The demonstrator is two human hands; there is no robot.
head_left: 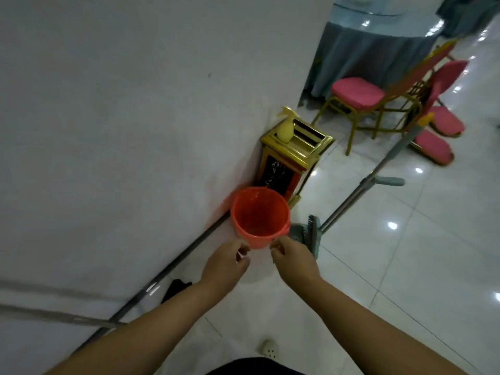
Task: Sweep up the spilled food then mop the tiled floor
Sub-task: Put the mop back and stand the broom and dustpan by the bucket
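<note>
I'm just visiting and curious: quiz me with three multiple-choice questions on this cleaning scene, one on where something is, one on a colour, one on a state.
1. Where does the yellow bottle stand?
A. On the gold bin
B. Inside the bucket
C. On a chair seat

2. What colour is the bucket?
A. Blue
B. Orange-red
C. White

3. How is the mop right now?
A. Held in both hands
B. Lying flat on the table
C. Standing free by the bucket, unheld

Answers:
1. A, the bottle sits on the bin's top by the wall.
2. B, its wall and inside are orange-red.
3. C, the left hand and right hand are at the bucket's near side, apart from the mop handle.
</note>
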